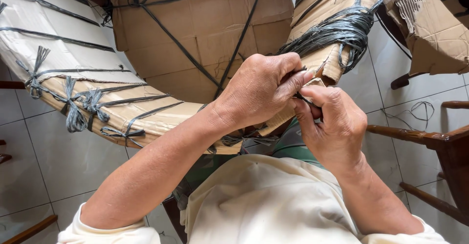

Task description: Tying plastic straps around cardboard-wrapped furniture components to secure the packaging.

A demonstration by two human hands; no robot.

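Note:
A piece of furniture wrapped in brown cardboard (205,24) and tied with grey plastic string stands before me. My left hand (261,87) and my right hand (334,126) meet at the end of one cardboard-wrapped arm (332,33). Both pinch a strand of the grey string (305,99) just below a thick bundle of string windings (342,31). The strand between the fingers is mostly hidden by them.
A second cardboard-wrapped arm (83,87) with several string knots curves along the left. Dark wooden chair parts (425,136) stand at the right on the white tiled floor (58,161). Loose string (420,109) lies on the tiles. Another cardboard bundle (435,24) sits at top right.

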